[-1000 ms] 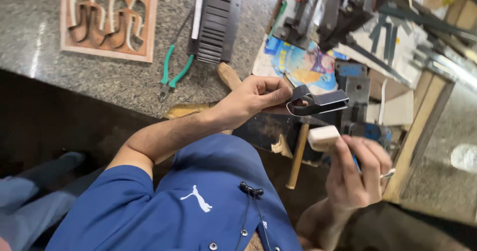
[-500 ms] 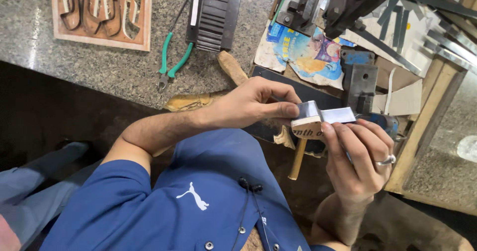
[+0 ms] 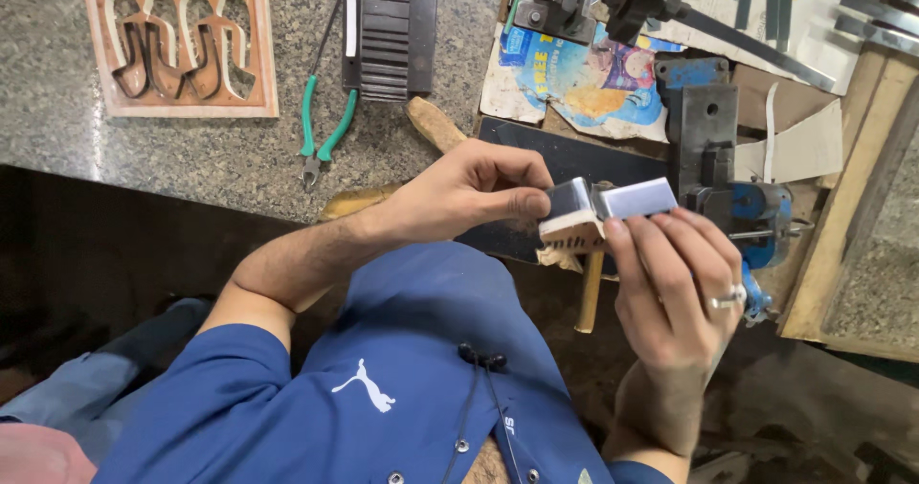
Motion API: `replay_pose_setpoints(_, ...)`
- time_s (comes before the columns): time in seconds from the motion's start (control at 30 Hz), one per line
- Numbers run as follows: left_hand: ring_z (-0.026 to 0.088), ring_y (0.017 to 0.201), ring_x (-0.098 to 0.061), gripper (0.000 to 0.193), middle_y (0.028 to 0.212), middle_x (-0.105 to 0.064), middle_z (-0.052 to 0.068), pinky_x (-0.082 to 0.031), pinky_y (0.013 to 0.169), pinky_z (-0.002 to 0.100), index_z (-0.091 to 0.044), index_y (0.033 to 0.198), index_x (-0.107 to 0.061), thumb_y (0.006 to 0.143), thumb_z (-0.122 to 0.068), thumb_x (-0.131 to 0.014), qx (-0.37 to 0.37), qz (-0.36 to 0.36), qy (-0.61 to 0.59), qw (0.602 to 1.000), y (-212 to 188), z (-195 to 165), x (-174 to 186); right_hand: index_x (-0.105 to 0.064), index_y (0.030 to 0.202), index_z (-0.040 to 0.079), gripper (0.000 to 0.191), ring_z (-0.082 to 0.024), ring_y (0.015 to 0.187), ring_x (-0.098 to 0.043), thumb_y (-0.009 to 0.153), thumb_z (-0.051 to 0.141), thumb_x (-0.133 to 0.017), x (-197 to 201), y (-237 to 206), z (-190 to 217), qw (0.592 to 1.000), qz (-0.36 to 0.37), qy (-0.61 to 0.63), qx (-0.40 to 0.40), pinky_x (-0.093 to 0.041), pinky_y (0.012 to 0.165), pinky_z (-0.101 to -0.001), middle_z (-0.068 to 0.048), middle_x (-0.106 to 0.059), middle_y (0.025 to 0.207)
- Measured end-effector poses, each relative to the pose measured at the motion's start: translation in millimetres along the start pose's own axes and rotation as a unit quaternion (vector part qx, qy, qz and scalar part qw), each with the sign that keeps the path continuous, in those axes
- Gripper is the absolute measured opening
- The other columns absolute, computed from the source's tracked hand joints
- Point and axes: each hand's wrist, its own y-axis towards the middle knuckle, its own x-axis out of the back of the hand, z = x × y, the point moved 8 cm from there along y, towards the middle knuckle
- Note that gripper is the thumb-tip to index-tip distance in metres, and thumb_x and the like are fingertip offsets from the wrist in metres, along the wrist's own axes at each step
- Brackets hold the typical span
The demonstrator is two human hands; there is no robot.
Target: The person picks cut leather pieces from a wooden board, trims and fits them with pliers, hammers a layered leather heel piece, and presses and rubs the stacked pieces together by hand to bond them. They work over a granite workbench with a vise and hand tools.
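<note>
Both my hands meet over my lap, in front of the bench edge. Between them is a small wooden block (image 3: 572, 230) with a shiny metal strip (image 3: 637, 198) bent over its top. My left hand (image 3: 469, 192) pinches the left end of the strip with thumb and forefinger. The fingers of my right hand (image 3: 670, 283), which wears a ring, wrap round the block from below, with the fingertips pressed on the strip's right part.
On the granite bench lie green-handled pliers (image 3: 321, 130), a wooden board with curved cutouts (image 3: 177, 44) and a black ribbed metal block (image 3: 388, 29). A blue vise (image 3: 756, 216), a wooden tool handle (image 3: 589, 292), colourful paper (image 3: 593, 82) and metal strips (image 3: 766, 34) crowd the right.
A second ago my hands were apart, the left with a dark bent metal piece, the right with the pale block. They have come together, and the strip now sits over the block.
</note>
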Motion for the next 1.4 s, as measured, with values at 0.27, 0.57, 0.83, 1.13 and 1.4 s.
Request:
replay_pose_setpoints(0.27,0.005,0.103,-0.066,0.024,0.109,-0.071,-0.001,-0.056,0.094,0.024,0.0,0.12,-0.068,0.103,-0.017,-0.068,-0.017,-0.105,0.044,0.993,13,17,12,-0.076,0.111,-0.003,0.021,-0.03,0.104,-0.066,0.091,-0.007,-0.082,-60,-102,-40,0.979,-0.132,0.079,-0.131,-0.057,0.091,-0.0459,-0.011,-0.069,0.108)
replay_pose_setpoints(0.57,0.015,0.098,-0.073,0.025,0.112,-0.07,0.007,-0.06,0.083,0.026,-0.002,0.119,-0.073,0.095,-0.004,-0.078,-0.144,-0.145,0.387,0.899,59,17,-21,-0.073,0.115,0.007,0.027,-0.034,0.111,-0.061,0.089,0.011,-0.08,-210,-207,-66,0.955,0.07,0.069,-0.278,-0.047,0.102,-0.0486,-0.013,-0.066,0.115)
replay_pose_setpoints(0.83,0.025,0.095,-0.072,0.023,0.109,-0.071,0.012,-0.058,0.082,0.033,-0.004,0.113,-0.075,0.092,-0.006,-0.083,-0.184,-0.123,0.528,0.82,159,61,-71,-0.062,0.149,0.005,0.065,-0.041,0.131,-0.051,0.098,0.039,-0.083,-63,-466,-135,0.816,0.08,-0.16,-0.549,-0.04,0.114,-0.0518,-0.022,-0.055,0.139)
replay_pose_setpoints(1.13,0.029,0.093,-0.07,0.02,0.102,-0.069,0.01,-0.056,0.079,0.038,-0.004,0.113,-0.075,0.094,-0.007,-0.082,-0.174,-0.078,0.568,0.801,279,169,-67,-0.073,0.093,-0.002,0.052,-0.034,0.071,-0.063,0.083,0.047,-0.089,-16,-789,-137,0.57,0.223,-0.045,-0.789,-0.053,0.075,-0.0422,-0.016,-0.067,0.073)
replay_pose_setpoints(1.4,0.028,0.095,-0.065,0.019,0.098,-0.063,0.009,-0.054,0.08,0.04,-0.004,0.109,-0.074,0.092,-0.008,-0.081,-0.206,-0.056,0.648,0.731,313,232,-63,-0.073,0.093,-0.003,0.039,-0.024,0.063,-0.069,0.082,0.029,-0.093,43,-846,-141,0.543,0.269,-0.027,-0.795,-0.055,0.074,-0.0394,-0.014,-0.069,0.068)
